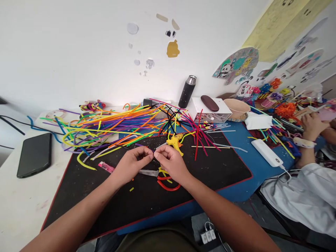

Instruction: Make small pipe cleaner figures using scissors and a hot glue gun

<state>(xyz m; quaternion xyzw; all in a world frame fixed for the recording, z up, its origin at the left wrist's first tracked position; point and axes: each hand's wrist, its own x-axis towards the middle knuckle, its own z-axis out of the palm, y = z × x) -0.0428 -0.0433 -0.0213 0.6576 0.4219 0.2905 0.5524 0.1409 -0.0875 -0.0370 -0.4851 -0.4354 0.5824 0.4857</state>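
Note:
Fingertips meeting over the black mat (pixel 210 175), my left hand (pixel 132 162) and my right hand (pixel 172 162) pinch a short purple pipe cleaner (pixel 139 145). Most of it is hidden by the fingers. Beneath the hands lie scissors with red handles (pixel 169 188), their blade pointing left. A yellow hot glue gun (pixel 175 141) rests just beyond my right hand. Beside my left wrist is a pink lighter (pixel 106 167). Small yellow offcuts (pixel 131 189) lie on the mat.
Pipe cleaners of many colours (pixel 118 122) are heaped behind the mat. A black thermos (pixel 187 91), a white box (pixel 210 111) and a bowl (pixel 236 107) stand near the wall. A tablet (pixel 35 155) lies left, a white power bank (pixel 267 153) right. Another person's hand (pixel 312 124) works far right.

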